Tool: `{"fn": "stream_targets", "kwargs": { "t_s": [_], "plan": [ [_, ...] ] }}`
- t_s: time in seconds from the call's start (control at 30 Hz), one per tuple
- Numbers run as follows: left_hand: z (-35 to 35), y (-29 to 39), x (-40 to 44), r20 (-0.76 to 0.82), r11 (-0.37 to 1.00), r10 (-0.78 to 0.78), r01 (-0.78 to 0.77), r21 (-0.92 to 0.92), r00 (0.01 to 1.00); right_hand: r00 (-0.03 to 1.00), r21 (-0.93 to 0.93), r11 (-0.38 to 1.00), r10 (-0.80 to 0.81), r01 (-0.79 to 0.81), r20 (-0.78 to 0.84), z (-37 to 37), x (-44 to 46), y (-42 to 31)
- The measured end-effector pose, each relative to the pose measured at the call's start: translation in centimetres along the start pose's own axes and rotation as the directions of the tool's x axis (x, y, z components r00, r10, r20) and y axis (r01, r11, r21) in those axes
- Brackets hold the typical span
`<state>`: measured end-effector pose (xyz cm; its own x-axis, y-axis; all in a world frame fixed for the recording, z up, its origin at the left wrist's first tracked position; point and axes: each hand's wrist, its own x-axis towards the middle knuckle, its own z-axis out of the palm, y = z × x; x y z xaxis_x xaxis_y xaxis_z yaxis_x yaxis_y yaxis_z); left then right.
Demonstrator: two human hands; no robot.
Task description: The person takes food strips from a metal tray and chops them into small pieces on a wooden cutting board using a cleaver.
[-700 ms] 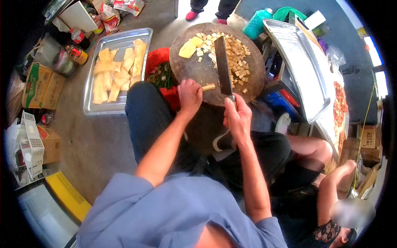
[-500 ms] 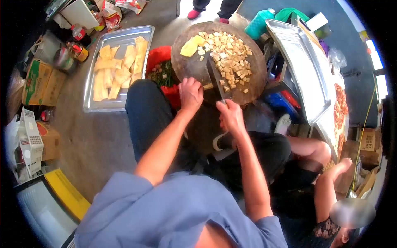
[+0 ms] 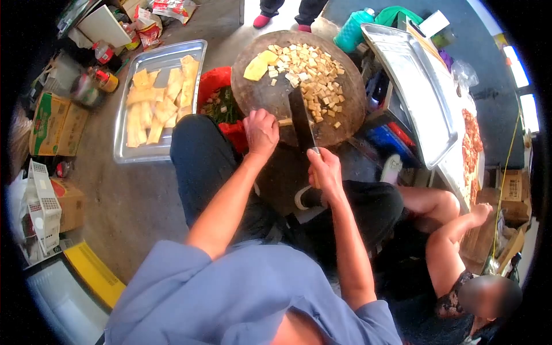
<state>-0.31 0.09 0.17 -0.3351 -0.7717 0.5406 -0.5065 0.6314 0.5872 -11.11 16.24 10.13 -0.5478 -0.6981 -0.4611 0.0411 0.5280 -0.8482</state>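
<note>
My right hand [image 3: 326, 169] is wrapped around the handle of a cleaver [image 3: 300, 118], whose dark blade points away from me over a round chopping board [image 3: 261, 92]. At the board's near edge my left hand [image 3: 262, 132] is closed with curled fingers on the end of a pale yellow food strip [image 3: 284, 122]. The strip's other end reaches the blade. Many small pale cubes with brownish edges [image 3: 313, 63] lie across the far and right side of the board. Beside them rests an uncut flat yellow piece [image 3: 257, 66].
A metal tray [image 3: 119, 135] of flat yellow sheets [image 3: 164, 100] lies left. A red container [image 3: 215, 77] with chopped greens sits against the board. Right are another metal tray [image 3: 422, 98], a teal bottle [image 3: 352, 31] and a seated person [image 3: 445, 253]. Another person's feet [image 3: 261, 21] show beyond.
The cleaver has shifted slightly right and its blade shows broader, tilted over. My left hand stays by the strip. The whole view has shifted a little.
</note>
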Motion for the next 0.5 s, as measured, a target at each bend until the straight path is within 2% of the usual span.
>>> {"fn": "stream_targets", "kwargs": {
  "t_s": [0.07,0.13,0.17,0.27,0.5],
  "plan": [
    [0.4,0.1,0.1,0.022,1.000,0.020,-0.020,-0.001,1.000,1.000,-0.011,1.000,-0.024,0.024,0.012,0.3,0.0,0.0],
    [0.7,0.0,0.4,0.040,0.999,0.033,-0.033,0.007,0.999,0.994,-0.043,0.994,-0.101,0.099,-0.040,0.8,0.1,-0.2],
    [1.0,0.0,0.6,0.042,0.998,0.054,-0.054,-0.017,0.998,0.993,0.021,0.995,-0.100,0.101,-0.059,0.8,0.5,0.2],
    [1.3,0.0,0.5,0.043,0.996,0.079,-0.077,-0.033,0.996,0.989,0.053,0.993,-0.099,0.105,-0.114,0.6,0.1,-1.3],
    [0.6,0.2,0.3,-0.019,0.997,0.017,-0.018,-0.081,1.000,0.984,0.045,0.985,-0.162,0.165,-0.073,0.0,-0.6,-2.5]
  ]
}}
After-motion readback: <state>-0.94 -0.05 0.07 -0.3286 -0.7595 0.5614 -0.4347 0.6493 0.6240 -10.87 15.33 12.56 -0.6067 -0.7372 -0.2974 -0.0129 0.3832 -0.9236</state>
